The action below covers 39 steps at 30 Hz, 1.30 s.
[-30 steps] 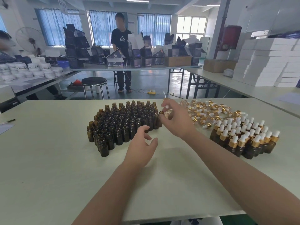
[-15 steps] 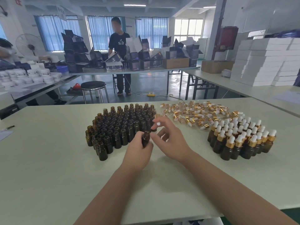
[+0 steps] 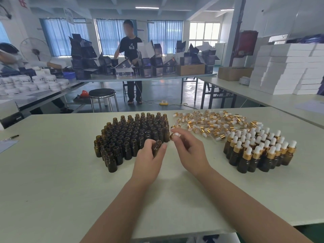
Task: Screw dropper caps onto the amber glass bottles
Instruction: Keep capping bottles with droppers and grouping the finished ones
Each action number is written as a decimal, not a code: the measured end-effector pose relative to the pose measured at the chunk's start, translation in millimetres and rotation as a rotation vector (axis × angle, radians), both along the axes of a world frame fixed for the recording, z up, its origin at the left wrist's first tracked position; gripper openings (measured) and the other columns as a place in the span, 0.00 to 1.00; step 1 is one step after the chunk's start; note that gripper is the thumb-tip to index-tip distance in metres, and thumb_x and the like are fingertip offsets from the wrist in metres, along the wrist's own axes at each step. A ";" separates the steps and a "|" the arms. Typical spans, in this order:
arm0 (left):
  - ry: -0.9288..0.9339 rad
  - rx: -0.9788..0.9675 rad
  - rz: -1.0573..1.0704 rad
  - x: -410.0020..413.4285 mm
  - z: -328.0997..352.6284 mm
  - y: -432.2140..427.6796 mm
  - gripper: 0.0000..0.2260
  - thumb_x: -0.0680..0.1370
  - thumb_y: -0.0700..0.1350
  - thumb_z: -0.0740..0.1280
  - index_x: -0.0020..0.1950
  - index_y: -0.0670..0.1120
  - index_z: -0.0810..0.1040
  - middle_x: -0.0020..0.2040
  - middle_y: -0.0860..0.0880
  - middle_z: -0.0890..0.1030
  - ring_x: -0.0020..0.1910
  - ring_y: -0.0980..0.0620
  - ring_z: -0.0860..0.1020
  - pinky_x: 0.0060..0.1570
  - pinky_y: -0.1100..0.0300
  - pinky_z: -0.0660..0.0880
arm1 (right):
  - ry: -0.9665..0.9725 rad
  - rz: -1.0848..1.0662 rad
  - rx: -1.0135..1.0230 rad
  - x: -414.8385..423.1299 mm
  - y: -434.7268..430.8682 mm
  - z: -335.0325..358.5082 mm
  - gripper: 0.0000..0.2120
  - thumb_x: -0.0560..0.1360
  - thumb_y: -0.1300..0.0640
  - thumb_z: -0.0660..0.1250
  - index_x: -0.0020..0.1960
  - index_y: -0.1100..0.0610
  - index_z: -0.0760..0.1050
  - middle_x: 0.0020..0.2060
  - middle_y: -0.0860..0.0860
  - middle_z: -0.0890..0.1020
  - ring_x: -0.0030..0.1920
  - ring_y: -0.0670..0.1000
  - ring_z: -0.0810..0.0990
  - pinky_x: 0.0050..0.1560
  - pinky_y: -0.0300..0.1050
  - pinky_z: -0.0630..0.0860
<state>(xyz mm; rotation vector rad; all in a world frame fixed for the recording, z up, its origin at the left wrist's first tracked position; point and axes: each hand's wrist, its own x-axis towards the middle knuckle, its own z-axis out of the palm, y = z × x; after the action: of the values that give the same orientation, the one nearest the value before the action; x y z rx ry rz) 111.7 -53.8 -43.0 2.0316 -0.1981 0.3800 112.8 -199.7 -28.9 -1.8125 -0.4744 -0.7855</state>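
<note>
At the near edge of the cluster of open bottles [image 3: 129,132], an amber bottle [image 3: 157,146] is gripped in the curled fingers of the left hand [image 3: 149,158]. Just beside it, the right hand [image 3: 191,155] pinches a dropper cap [image 3: 174,136]. Loose caps [image 3: 206,123] and capped bottles [image 3: 259,151] sit rightward on the table [image 3: 52,172].

Open amber bottle [image 3: 157,146] beside dropper cap [image 3: 173,136]

Open bottles [image 3: 133,135] left on table [image 3: 52,172]; loose caps [image 3: 208,122] behind, seemingly; capped bottles [image 3: 259,151] right.
</note>
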 end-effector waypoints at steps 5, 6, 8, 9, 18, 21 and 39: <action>0.017 0.140 -0.025 2.8 -1.0 -0.3 0.11 0.79 0.56 0.61 0.45 0.50 0.72 0.37 0.51 0.75 0.42 0.45 0.73 0.40 0.50 0.70 | 0.081 0.050 0.178 0.9 -3.6 5.5 0.10 0.81 0.55 0.60 0.53 0.42 0.77 0.29 0.49 0.72 0.28 0.46 0.66 0.29 0.40 0.65; 0.019 0.168 -0.026 2.7 -1.0 -0.4 0.10 0.80 0.54 0.61 0.44 0.48 0.72 0.38 0.50 0.75 0.43 0.44 0.74 0.41 0.50 0.71 | 0.089 0.059 0.209 1.0 -4.2 6.6 0.09 0.81 0.55 0.60 0.53 0.44 0.77 0.29 0.45 0.72 0.28 0.46 0.66 0.29 0.40 0.65; 0.015 0.180 -0.030 1.9 -0.1 -0.8 0.11 0.80 0.53 0.62 0.44 0.47 0.73 0.38 0.48 0.76 0.41 0.46 0.75 0.41 0.50 0.72 | 0.105 0.076 0.249 1.6 -5.0 7.3 0.10 0.81 0.57 0.59 0.53 0.47 0.77 0.29 0.41 0.72 0.28 0.44 0.66 0.28 0.38 0.66; 0.009 0.177 -0.034 1.5 0.4 -0.9 0.11 0.80 0.52 0.62 0.44 0.46 0.73 0.38 0.48 0.76 0.40 0.47 0.75 0.40 0.50 0.72 | 0.109 0.079 0.248 1.7 -5.1 6.9 0.09 0.81 0.57 0.59 0.53 0.47 0.77 0.29 0.41 0.72 0.28 0.44 0.66 0.28 0.38 0.66; -0.002 0.173 -0.059 0.6 -1.5 -0.5 0.07 0.78 0.53 0.64 0.44 0.51 0.73 0.38 0.52 0.76 0.39 0.52 0.74 0.37 0.58 0.69 | 0.189 0.093 0.161 0.8 -2.8 3.5 0.09 0.81 0.53 0.60 0.53 0.40 0.76 0.32 0.42 0.75 0.32 0.43 0.71 0.33 0.37 0.70; -0.013 0.163 -0.082 1.2 -2.3 -0.5 0.07 0.78 0.53 0.65 0.44 0.51 0.74 0.39 0.51 0.76 0.40 0.52 0.74 0.39 0.56 0.69 | 0.220 0.100 0.100 -0.3 -2.0 2.5 0.10 0.80 0.54 0.61 0.52 0.39 0.76 0.35 0.46 0.77 0.35 0.44 0.74 0.35 0.37 0.72; -0.024 0.077 -0.113 -1.9 -0.3 -2.2 0.09 0.75 0.52 0.70 0.46 0.64 0.71 0.47 0.58 0.75 0.46 0.63 0.74 0.43 0.68 0.69 | 0.324 0.004 -0.106 7.7 -6.5 -8.8 0.10 0.78 0.46 0.64 0.40 0.48 0.78 0.31 0.47 0.76 0.31 0.41 0.71 0.33 0.32 0.67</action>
<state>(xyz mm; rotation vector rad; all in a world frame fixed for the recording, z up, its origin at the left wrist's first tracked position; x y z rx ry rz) 109.8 -56.0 -43.2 2.0813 -0.3460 0.3304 120.5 -206.2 -37.7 -1.9908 -0.3116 -0.4576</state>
